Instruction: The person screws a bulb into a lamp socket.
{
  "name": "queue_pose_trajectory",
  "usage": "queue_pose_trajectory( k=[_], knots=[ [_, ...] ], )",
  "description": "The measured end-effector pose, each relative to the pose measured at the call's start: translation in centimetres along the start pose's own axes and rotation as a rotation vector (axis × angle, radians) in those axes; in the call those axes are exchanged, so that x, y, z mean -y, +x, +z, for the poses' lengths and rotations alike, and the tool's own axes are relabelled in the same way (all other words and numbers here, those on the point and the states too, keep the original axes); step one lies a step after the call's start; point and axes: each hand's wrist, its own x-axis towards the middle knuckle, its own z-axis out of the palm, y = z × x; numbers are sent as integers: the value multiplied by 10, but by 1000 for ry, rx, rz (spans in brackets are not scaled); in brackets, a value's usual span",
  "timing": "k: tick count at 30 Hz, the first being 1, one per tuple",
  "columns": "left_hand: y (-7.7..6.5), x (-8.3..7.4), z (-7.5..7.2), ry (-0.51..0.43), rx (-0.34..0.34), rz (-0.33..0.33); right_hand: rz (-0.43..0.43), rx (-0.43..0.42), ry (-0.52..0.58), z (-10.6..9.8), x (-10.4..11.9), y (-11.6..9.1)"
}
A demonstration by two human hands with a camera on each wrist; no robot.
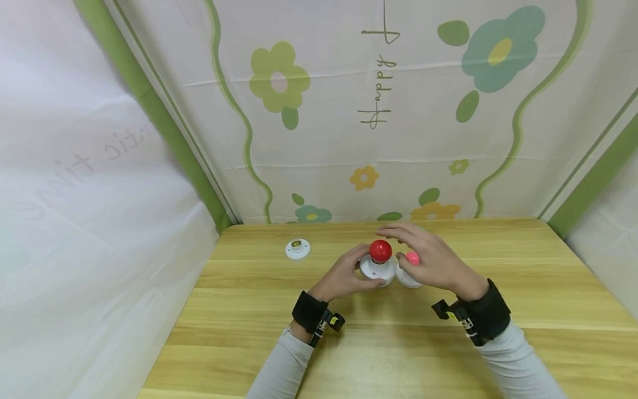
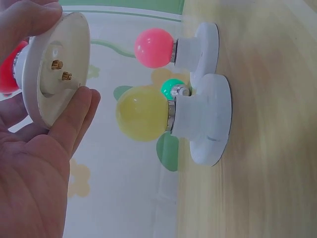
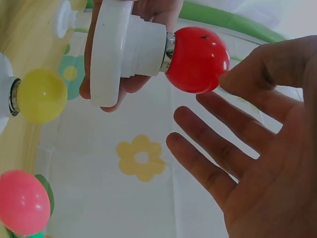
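My left hand [image 1: 345, 277] grips a white round lamp holder [image 1: 377, 270] by its rim, raised off the wooden table. A red bulb [image 3: 198, 59] sits in the holder's socket, its metal cap partly showing. From the left wrist, the hollow underside with two brass screws faces the camera. My right hand [image 3: 267, 139] reaches around the red bulb with fingers spread. One fingertip lies right at the bulb's edge, while the other fingers stretch out below it in the right wrist view.
On the wooden table [image 1: 379, 354] stand white holders with a pink bulb [image 2: 154, 48] and a yellow bulb [image 2: 143, 113]. A small green bulb [image 2: 172, 89] shows behind them. A bulbless lamp holder [image 1: 297, 249] lies at the left. A flowered curtain [image 1: 319, 138] hangs behind the table.
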Motion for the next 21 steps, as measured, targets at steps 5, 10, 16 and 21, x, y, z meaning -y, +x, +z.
queue_pose_trajectory(
  k=[5, 10, 16, 21],
  knots=[
    [0, -1, 1, 4, 9, 2, -40, 5, 10, 4, -4, 0],
    [-1, 0, 1, 35, 8, 14, -65, -23, -4, 7, -6, 0],
    [-1, 0, 1, 56, 8, 15, -42, -42, -34, 9, -6, 0],
    [-1, 1, 2, 61, 7, 19, -26, -51, -60, 9, -5, 2]
  ],
)
